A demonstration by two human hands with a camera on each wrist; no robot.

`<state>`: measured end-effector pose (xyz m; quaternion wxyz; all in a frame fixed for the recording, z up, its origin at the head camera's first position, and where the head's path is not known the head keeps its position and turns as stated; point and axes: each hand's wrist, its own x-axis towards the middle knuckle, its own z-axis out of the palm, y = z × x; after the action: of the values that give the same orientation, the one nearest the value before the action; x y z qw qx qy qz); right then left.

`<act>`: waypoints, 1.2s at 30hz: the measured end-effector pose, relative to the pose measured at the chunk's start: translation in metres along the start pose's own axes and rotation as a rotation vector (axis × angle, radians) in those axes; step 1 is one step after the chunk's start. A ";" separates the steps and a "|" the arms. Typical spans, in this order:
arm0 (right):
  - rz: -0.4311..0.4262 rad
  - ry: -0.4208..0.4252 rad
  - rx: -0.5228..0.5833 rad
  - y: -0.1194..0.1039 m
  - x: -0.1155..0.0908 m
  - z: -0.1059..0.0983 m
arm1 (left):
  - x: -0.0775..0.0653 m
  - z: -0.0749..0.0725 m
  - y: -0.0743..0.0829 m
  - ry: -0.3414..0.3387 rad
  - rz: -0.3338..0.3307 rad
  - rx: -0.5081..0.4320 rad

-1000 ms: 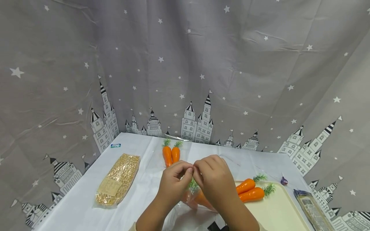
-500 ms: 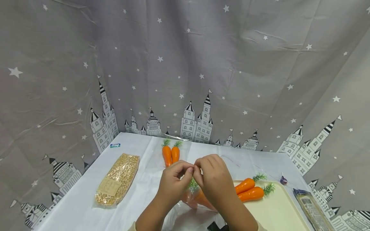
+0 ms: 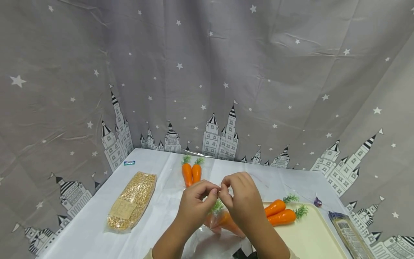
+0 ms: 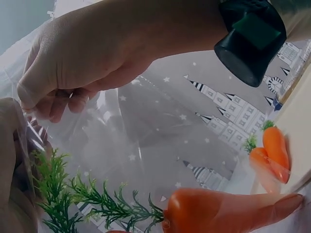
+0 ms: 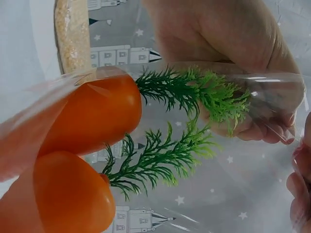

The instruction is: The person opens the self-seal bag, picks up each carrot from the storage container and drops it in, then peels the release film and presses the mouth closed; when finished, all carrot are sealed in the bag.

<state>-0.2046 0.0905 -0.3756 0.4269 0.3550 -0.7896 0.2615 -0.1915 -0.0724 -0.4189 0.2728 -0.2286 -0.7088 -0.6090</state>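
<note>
A clear plastic bag (image 4: 109, 121) hangs between the two hands, with two orange carrots (image 5: 109, 111) with feathery green tops (image 5: 163, 160) inside. My left hand (image 3: 193, 203) pinches the bag's upper edge between thumb and fingers. Close beside it, my right hand (image 3: 242, 198) pinches the same edge with curled fingers, its fingertips nearly meeting those of the left. In the head view, the hands and forearms cover part of the bag. From the right wrist, the carrots lie slanted with their tops toward the hands.
Two bagged carrots (image 3: 187, 174) lie farther back; two more (image 3: 281, 217) lie on a cream tray (image 3: 312, 233) at right. A bag of yellow kernels (image 3: 132, 201) is at left. A long packet (image 3: 349, 233) and a small purple item (image 3: 318, 203) lie beyond the tray.
My right hand's fingertips have shifted slightly right along the bag's edge, and its thumb shows more. The bagged carrots show a little more between the arms. My left hand has barely moved.
</note>
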 end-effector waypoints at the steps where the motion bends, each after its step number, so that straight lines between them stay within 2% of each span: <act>1: 0.014 -0.005 0.010 0.000 0.000 0.000 | 0.000 0.000 0.001 -0.002 -0.006 -0.003; 7: 0.062 -0.082 0.076 -0.001 -0.001 -0.005 | 0.000 0.001 0.002 -0.003 -0.007 -0.014; 11: 0.063 -0.129 0.061 -0.002 -0.002 -0.006 | 0.000 0.001 0.002 0.003 0.000 -0.007; 19: 0.032 -0.102 0.042 0.000 0.000 -0.006 | 0.000 0.001 0.000 -0.007 0.011 -0.016; 27: 0.035 -0.087 0.051 0.001 0.000 -0.007 | -0.002 0.001 -0.001 -0.014 -0.013 -0.014; 32: 0.104 -0.094 0.072 0.001 -0.001 -0.009 | -0.002 0.000 -0.001 -0.006 -0.007 -0.005; 36: 0.192 -0.074 0.112 0.001 -0.001 -0.012 | -0.002 -0.001 0.000 0.032 -0.008 0.016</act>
<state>-0.1988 0.0999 -0.3700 0.3499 0.3102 -0.8194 0.3315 -0.1900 -0.0730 -0.4197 0.2834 -0.2142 -0.7100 -0.6080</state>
